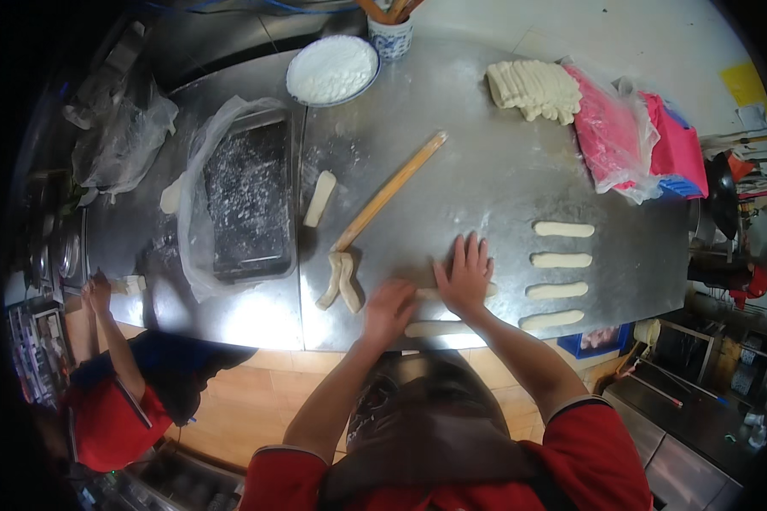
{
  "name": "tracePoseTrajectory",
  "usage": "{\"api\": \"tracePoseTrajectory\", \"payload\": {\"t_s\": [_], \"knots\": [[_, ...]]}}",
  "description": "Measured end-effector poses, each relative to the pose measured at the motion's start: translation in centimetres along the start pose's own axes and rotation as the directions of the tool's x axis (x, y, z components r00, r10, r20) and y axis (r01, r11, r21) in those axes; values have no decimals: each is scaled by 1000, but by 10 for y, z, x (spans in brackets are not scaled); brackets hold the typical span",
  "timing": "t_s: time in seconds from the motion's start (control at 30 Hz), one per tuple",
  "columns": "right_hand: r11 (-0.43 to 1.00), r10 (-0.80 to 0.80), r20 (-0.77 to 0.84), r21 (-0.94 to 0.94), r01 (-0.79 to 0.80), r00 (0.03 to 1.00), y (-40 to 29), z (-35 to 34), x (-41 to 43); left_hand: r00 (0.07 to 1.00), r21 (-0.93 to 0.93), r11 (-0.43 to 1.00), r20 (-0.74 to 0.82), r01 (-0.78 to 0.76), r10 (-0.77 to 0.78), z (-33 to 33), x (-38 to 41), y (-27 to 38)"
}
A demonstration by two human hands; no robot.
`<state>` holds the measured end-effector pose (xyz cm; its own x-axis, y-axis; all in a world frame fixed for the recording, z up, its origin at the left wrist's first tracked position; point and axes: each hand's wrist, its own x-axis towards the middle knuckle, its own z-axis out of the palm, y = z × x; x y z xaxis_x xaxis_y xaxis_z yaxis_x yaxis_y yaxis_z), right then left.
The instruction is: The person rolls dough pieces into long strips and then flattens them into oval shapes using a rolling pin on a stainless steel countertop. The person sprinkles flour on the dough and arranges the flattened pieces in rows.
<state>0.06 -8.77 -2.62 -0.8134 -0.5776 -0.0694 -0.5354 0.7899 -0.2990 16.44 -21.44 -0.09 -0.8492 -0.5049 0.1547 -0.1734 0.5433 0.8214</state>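
My right hand (466,276) lies palm down, fingers spread, across a pale dough strip (427,293) on the steel worktable; the strip's right tip shows beyond the palm. At the strip's left end rests my left hand (390,308), fingers bent and close together; whether they grip the dough is hidden. Nearer the table edge is a second dough strip (436,329), partly behind my right forearm. Several rolled dough strips (559,291) lie in a column to the right. Left of my hands is a bent dough piece (341,281), touching the lower end of a wooden rolling pin (390,191).
A black tray (249,191) dusted with flour, with plastic film on its rim, stands left beside a short dough strip (320,199). Behind are a bowl of flour (332,69), stacked dough strips (534,91) and a pink bag (607,128). A co-worker's hand (98,292) is far left.
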Motion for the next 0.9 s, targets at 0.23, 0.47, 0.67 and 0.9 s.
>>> {"api": "tracePoseTrajectory", "payload": {"t_s": [0.23, 0.47, 0.67, 0.9], "knots": [[999, -39, -169, -42, 32, 985, -39, 21, -2, 846, 220, 890, -464, 398, -263, -56, -23, -46], [991, -129, -104, 28, 133, 986, -76, 20, -14, 842, 122, 855, -288, 505, -456, -52, -14, -62], [632, -30, -12, 774, 28, 999, -119, 35, -46, 749, -322, 726, -73, 607, -659, -26, -6, -46], [19, -1, 683, 730, -683, 731, -46, -6, -6, 770, -622, 545, 154, 562, -619, -19, 27, 6]]}}
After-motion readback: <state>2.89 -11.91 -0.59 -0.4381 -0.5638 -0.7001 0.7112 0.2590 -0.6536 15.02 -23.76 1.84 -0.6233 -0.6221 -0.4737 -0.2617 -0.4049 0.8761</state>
